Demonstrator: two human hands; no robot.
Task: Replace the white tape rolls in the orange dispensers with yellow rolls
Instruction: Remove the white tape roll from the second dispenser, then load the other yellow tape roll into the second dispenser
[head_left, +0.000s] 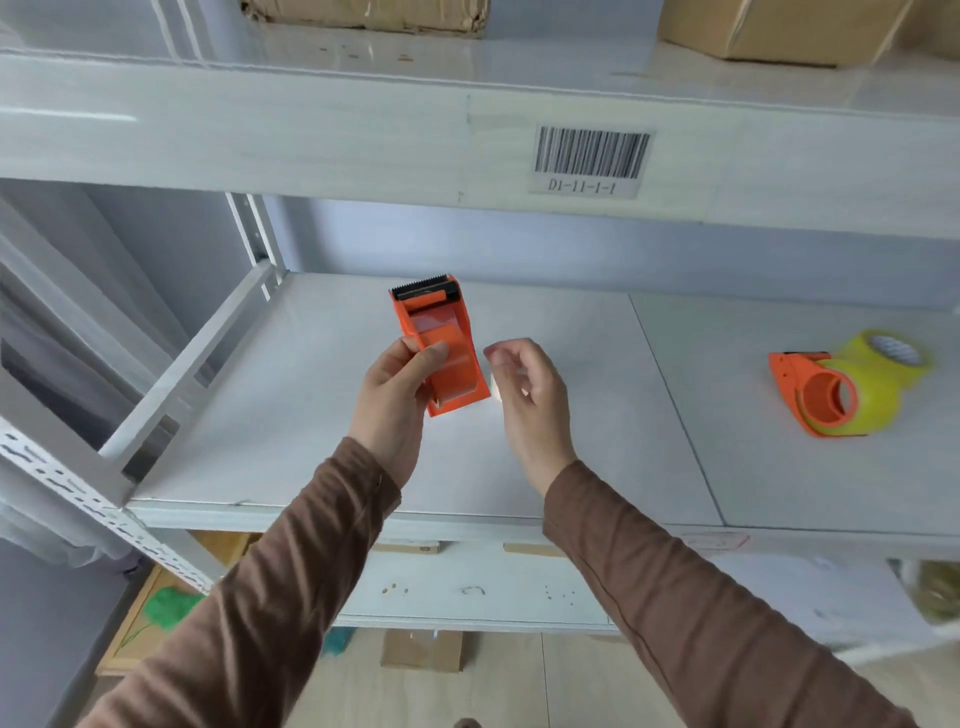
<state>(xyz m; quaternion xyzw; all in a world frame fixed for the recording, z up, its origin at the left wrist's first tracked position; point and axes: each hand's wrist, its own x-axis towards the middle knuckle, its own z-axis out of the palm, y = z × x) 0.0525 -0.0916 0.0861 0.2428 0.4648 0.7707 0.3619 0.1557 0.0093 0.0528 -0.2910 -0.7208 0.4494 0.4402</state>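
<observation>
My left hand (397, 395) grips an orange tape dispenser (441, 353) above the middle of the white shelf (311, 415), its serrated black blade pointing away from me. Clear or white tape shows across its face. My right hand (524, 395) hovers just right of the dispenser, fingers curled loosely; a pale bit of a roll (496, 387) shows between the hand and the dispenser, and I cannot tell if the fingers hold it. At the right of the shelf lies a second orange dispenser (810, 395) with a yellow tape roll (872, 379) on it.
The upper shelf beam with a barcode label (592, 158) hangs close overhead. Cardboard boxes (769, 26) sit on the top shelf. A perforated upright post (78, 493) stands at the left. Below are a lower shelf and boxes on the floor.
</observation>
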